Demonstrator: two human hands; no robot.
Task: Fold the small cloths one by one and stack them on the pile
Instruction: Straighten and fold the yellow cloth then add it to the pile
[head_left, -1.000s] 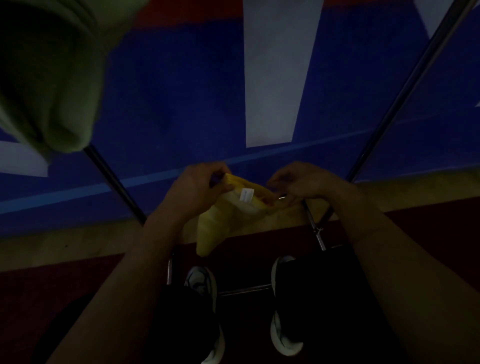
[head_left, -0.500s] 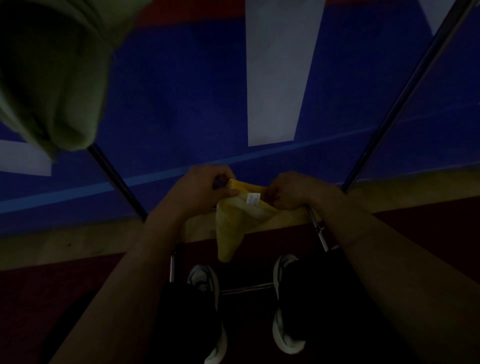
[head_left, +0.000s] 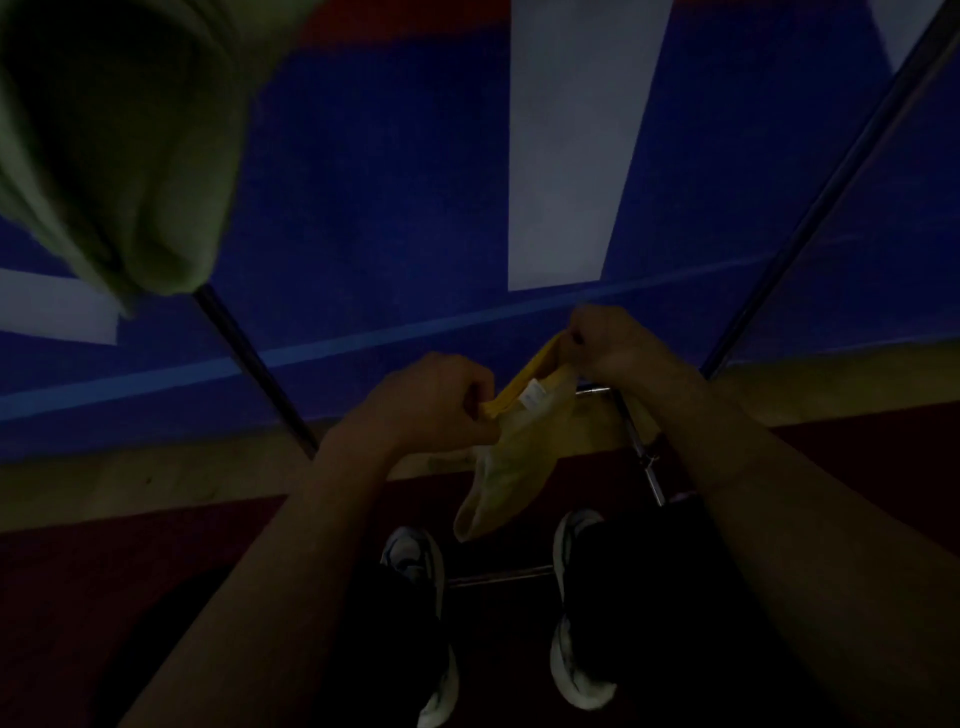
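**Desk:** Where are we on the folding?

**Operator:** Early on this one, as I judge it. I've got a yellow cloth (head_left: 511, 457) in the air above my knees, resting on nothing. My left hand (head_left: 436, 402) is clenched on the near end of its hemmed top edge, my right hand (head_left: 615, 343) pinches the far end a bit higher, so that edge runs tilted between them. The rest droops down to a loose point over my shoes (head_left: 421, 561). A small white tag (head_left: 531, 401) shows just under the hem.

**Desk:** Any fold in it yet?

**Operator:** None I can see; it hangs bunched and uneven. It's very dark, so creases are hard to read.

**Desk:** And the pile?

**Operator:** I can't see a pile. There's a green cloth (head_left: 119, 150) blurred at the top left corner of my view, close to the camera; whether it's folded or waiting, I can't tell. So I can't count what's finished. What's left for this cloth is all of it: square it, fold it, stack it.
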